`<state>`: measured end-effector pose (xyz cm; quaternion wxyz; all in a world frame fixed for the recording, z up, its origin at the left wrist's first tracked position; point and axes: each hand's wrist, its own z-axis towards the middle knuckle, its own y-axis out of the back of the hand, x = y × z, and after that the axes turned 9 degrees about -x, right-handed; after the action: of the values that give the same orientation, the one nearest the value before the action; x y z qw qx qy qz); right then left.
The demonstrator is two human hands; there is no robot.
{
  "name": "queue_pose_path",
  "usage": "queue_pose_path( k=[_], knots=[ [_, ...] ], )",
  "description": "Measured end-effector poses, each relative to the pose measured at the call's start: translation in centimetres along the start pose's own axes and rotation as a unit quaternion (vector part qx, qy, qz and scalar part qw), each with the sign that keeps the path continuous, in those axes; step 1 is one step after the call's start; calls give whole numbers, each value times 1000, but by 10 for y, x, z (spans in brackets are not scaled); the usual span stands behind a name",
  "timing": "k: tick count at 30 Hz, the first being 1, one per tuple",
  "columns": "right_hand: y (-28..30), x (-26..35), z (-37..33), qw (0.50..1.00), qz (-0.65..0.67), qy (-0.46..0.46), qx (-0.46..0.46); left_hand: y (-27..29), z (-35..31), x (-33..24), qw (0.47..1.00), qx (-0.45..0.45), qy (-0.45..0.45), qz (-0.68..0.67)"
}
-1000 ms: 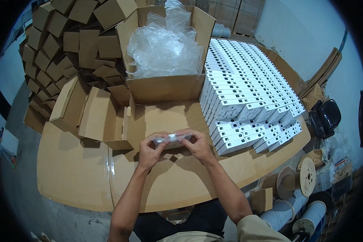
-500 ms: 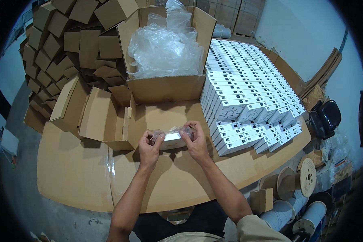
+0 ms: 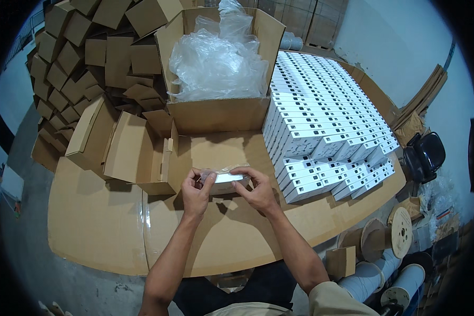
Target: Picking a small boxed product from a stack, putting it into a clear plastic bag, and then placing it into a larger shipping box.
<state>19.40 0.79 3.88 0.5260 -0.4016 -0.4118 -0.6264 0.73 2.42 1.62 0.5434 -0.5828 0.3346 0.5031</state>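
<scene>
While the tabletop [image 3: 100, 226] carries a big block of stacked white boxes [image 3: 321, 118] on the right, an open carton [image 3: 218, 117] stuffed with clear plastic [image 3: 218, 66] sits toward the back. In front of it, the left grip [image 3: 196, 196] and right grip [image 3: 258, 193] (bare hands, btw) pinch opposite ends of one white box [image 3: 224, 184], clear film [image 3: 224, 169] bunched along its far edge.

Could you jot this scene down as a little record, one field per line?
Left hand: holds the left end of a white rectangular box with clear plastic film on it
Right hand: holds the same box's right end
Ahead: big open brown cardboard carton, heaped with crumpled clear plastic
To the right: stacked rows of white rectangular units
Worktop: flat brown cardboard surface
</scene>
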Motion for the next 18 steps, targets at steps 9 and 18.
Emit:
queue_pose_path(
  k=[9,18],
  knots=[
    [1,-4,1,1000,14,-14,-1,-5,-16,-29,811,7,-500,305],
    [-1,-5,2,1000,16,-15,0,-2,-8,-20,872,80,-384,292]
  ],
)
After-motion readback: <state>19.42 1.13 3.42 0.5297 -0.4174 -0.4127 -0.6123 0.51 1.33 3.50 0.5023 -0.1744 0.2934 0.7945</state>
